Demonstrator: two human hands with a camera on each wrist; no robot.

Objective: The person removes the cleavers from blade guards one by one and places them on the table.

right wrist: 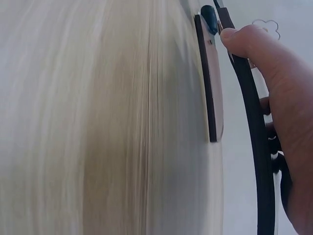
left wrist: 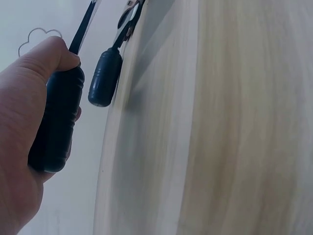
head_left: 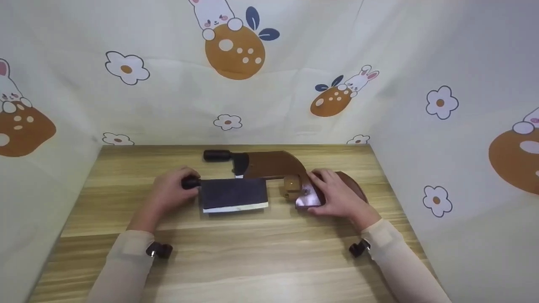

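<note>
My left hand grips the black handle of a cleaver, with fingers wrapped round it and thumb near its top. The cleaver's broad dark blade points right, its pale cutting edge toward me. On the right, my right hand holds a brown leather sheath, with the thumb against its dark edge. A snap strap sticks out from this sheath toward the cleaver, whose blade tip stands a short gap away. Part of the sheath is hidden under the fingers.
Behind the cleaver lies a second knife, its black handle pointing left and its blade mostly covered by a brown sheath. The wooden tabletop meets a patterned cloth at the back and sides.
</note>
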